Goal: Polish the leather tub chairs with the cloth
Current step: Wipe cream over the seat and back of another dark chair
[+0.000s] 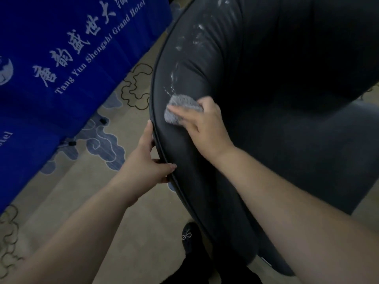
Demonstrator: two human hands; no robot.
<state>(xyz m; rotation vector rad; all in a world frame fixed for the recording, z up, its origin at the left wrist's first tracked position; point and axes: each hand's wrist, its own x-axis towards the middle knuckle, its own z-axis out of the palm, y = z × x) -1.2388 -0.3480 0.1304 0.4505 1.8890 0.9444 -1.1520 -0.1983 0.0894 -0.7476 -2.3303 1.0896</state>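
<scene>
A dark grey leather tub chair [276,83] fills the right half of the view, its curved padded back rim running from top centre down to the bottom. White smears of polish [194,41] streak the rim's upper part. My right hand [205,126] presses a folded grey cloth [180,108] flat against the rim, just below the lowest smear. My left hand [151,158] grips the piped outer edge of the rim a little lower, thumb on the inner side and fingers behind.
A blue table skirt with white hotel lettering [67,64] hangs at the left. Beige carpet with blue cloud patterns [102,146] covers the floor. My dark shoe [189,236] stands close to the chair's base.
</scene>
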